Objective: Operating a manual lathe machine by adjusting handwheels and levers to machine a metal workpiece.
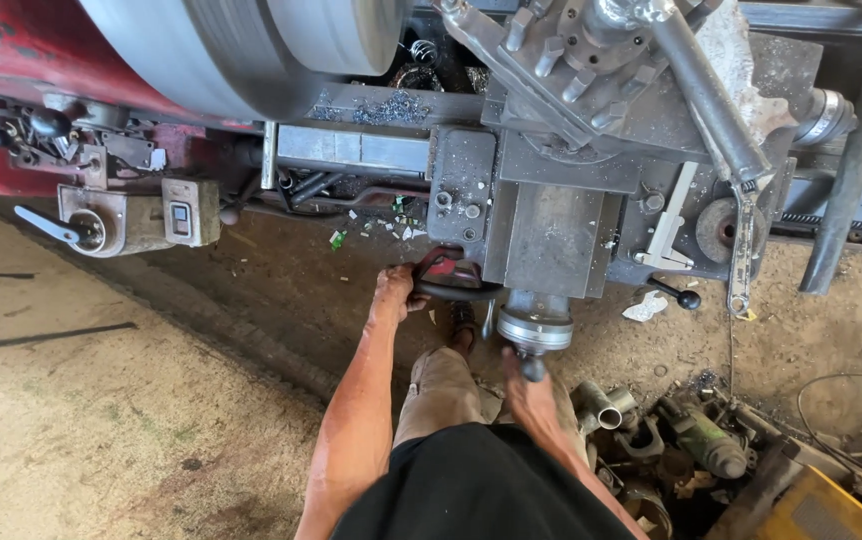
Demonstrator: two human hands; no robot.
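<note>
I stand at a large metal lathe, looking down. My left hand [394,293] grips the rim of the dark carriage handwheel [448,281] on the front of the apron. My right hand [524,392] holds the small crank knob [533,369] below the round silver cross-slide dial [535,327]. Above them sits the grey carriage [551,235] with its tool post [566,70]. A big grey cylindrical workpiece [241,50] fills the upper left.
A steel wrench [743,255] hangs at the right of the carriage, near a long lever [711,95]. Metal parts and pipe pieces [671,435] lie on the dirt floor at the lower right. A control box with a lever [136,215] is at the left.
</note>
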